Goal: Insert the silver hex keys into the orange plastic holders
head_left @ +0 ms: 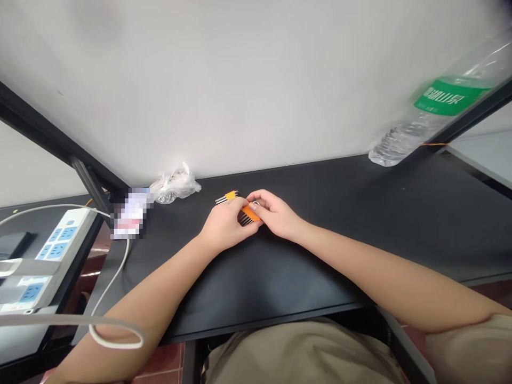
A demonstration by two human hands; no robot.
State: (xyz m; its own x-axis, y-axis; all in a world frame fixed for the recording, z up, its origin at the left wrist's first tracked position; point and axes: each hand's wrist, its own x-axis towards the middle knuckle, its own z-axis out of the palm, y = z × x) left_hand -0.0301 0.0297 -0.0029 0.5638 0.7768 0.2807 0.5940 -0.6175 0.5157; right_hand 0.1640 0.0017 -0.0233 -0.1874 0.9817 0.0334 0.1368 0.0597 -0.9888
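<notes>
Both my hands meet over the middle of the black tabletop. My left hand (226,226) is closed around the rod end of an orange hex key set (251,213), thumb and fingers on either side. From the right, my right hand (278,215) pinches the orange holder, and a curved bit of metal shows by its fingertips. Several thin metal rods stick out below the holder, partly covered by my left hand. Just behind my left hand lies a yellow holder (231,196) with similar metal rods, its right part hidden.
A crumpled clear plastic bag (176,184) rests by the wall, beside a blurred card or packet (132,213). A large plastic bottle (448,98) with a green label stands back right. At left are a white power strip (54,256) and a looping white cable (114,272).
</notes>
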